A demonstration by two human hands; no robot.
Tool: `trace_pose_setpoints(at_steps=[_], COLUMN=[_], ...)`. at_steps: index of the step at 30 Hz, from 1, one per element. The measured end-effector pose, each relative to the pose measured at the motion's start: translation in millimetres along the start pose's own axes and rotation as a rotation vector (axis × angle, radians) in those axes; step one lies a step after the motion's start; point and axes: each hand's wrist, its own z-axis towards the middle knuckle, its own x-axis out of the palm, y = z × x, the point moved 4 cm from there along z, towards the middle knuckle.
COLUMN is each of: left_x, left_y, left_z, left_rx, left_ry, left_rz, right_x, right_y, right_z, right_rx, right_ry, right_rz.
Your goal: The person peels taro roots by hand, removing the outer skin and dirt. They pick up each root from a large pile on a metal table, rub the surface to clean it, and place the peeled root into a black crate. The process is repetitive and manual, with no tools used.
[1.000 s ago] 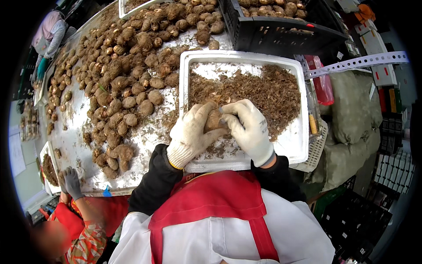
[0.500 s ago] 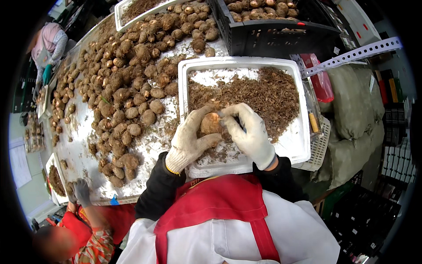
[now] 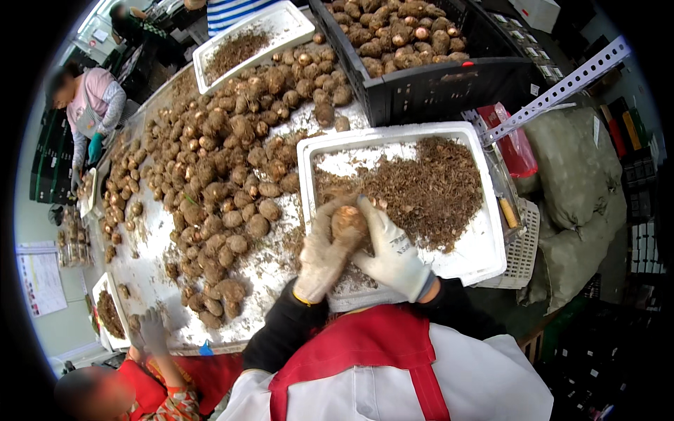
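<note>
In the head view, the gloved left grip (image 3: 323, 247) is clamped around a hairy brown tuber (image 3: 348, 222) above the near left part of a white tray (image 3: 460, 264) holding brown scrapings (image 3: 425, 193). The gloved right grip (image 3: 390, 247) lies against the tuber's right side, though whether it clamps cannot be told. Left of the tray, more tubers (image 3: 223, 165) cover the bench (image 3: 151, 245); a black crate (image 3: 449, 91) stands beyond it.

The right hand (image 3: 393, 254), earlier curled at the taro (image 3: 349, 220), now extends straighter fingers along its right side.
</note>
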Motion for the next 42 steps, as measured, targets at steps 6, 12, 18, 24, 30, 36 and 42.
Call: trace_pose_setpoints(at_steps=[6,12,18,24,30,36,42], left_x=[-9.3,-0.7,5.0,21.5,13.0,-0.4,-15.0], left_y=[-23.6,-34.5,-93.1,-118.3,-75.2,-65.9,-49.0], left_z=[14.5,20.6,18.0,17.8,18.3,9.1,10.0], left_rx=[0.19,0.029,0.029,-0.083,0.179,0.095,0.383], left_ry=[0.044,0.168,0.393,1.009,0.858,0.616,0.532], left_rz=[0.275,-0.102,0.245,-0.103,-0.112,-0.163,0.329], right_x=[7.2,-5.8,-4.1,-19.5,-27.9,-5.1,3.7], right_y=[4.2,21.3,32.9,40.2,81.0,18.3,12.7], right_z=[11.1,24.4,17.5,9.8,1.9,-20.0,-8.2], right_rx=[0.059,0.247,0.128,0.017,-0.15,0.104,-0.006], right_ry=[0.025,0.332,0.434,0.414,0.264,0.884,0.816], right_rz=[-0.098,0.152,0.75,0.761,0.684,1.079,0.975])
